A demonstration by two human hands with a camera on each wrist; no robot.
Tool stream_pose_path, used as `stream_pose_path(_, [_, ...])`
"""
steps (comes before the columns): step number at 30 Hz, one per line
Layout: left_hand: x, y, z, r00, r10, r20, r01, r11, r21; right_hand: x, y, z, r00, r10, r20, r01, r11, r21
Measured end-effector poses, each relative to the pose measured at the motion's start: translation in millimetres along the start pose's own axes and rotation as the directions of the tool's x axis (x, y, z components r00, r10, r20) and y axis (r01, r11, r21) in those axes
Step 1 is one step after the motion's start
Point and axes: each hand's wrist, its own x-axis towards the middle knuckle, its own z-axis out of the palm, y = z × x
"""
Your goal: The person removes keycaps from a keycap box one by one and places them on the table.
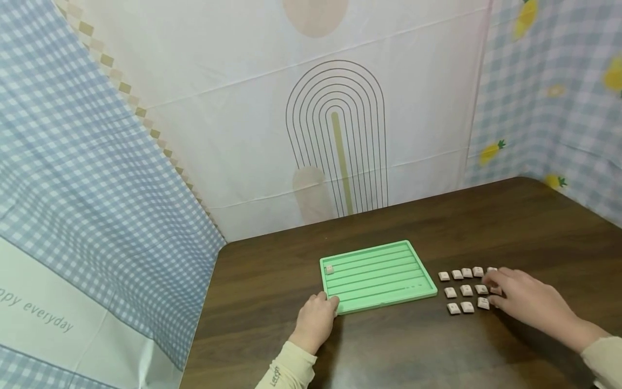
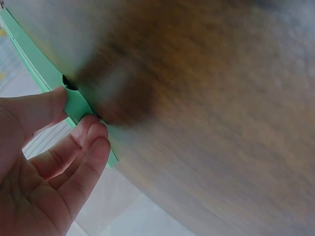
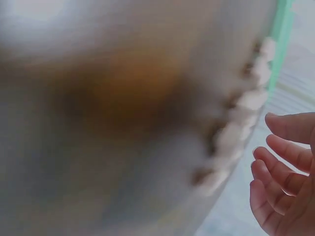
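Note:
A light green tray (image 1: 374,276) with long raised ridges lies on the table. One small white keycap (image 1: 329,269) sits inside it near its far left corner. My left hand (image 1: 317,319) grips the tray's near left corner; in the left wrist view thumb and fingers pinch its green edge (image 2: 49,73). To the right of the tray, several white keycaps (image 1: 466,290) lie in three loose rows. Over the right end of these rows is my right hand (image 1: 527,297), partly covering the keycaps there. Its fingers (image 3: 275,167) are loosely bent and apart from the thumb, with nothing between them.
The dark wooden table (image 1: 389,346) has its far edge against a white cloth (image 1: 233,135) with printed arches. Blue checked cloth (image 1: 121,178) hangs along the left side, and more with pineapples (image 1: 491,152) on the right.

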Motion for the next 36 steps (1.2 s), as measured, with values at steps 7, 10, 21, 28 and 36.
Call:
stream_pose_path(7, [-0.8, -0.8, 0.0, 1.0, -0.002, 0.009, 0.002, 1.0, -0.008, 51.5, -60.6, 1.6, 0.989, -0.123, -0.082, 0.126, 0.991, 0.034])
stream_pose_path(10, [-1.0, -1.9, -0.7, 1.0, 0.002, 0.0, -0.002, 1.0, -0.001, 81.0, -94.3, 13.9, 0.982, -0.18, -0.061, 0.183, 0.982, 0.048])
stream_pose_path(21, [-1.2, -1.0, 2.2, 1.0, 0.02, -0.007, -0.019, 0.999, 0.048, 158.6, -188.7, 70.9, 0.971, -0.238, 0.035, 0.231, 0.962, 0.142])
stream_pose_path(28, [-2.5, 1.4, 6.0, 1.0, 0.028, -0.001, -0.028, 0.998, 0.056, 160.9, -210.6, 99.7, 0.982, -0.185, -0.032, 0.188, 0.974, 0.128])
stream_pose_path(36, [-0.1, -1.1, 3.1, 1.0, 0.019, -0.025, -0.017, 0.997, 0.069, 169.9, -221.3, 107.5, 0.981, -0.163, -0.108, 0.17, 0.984, 0.056])
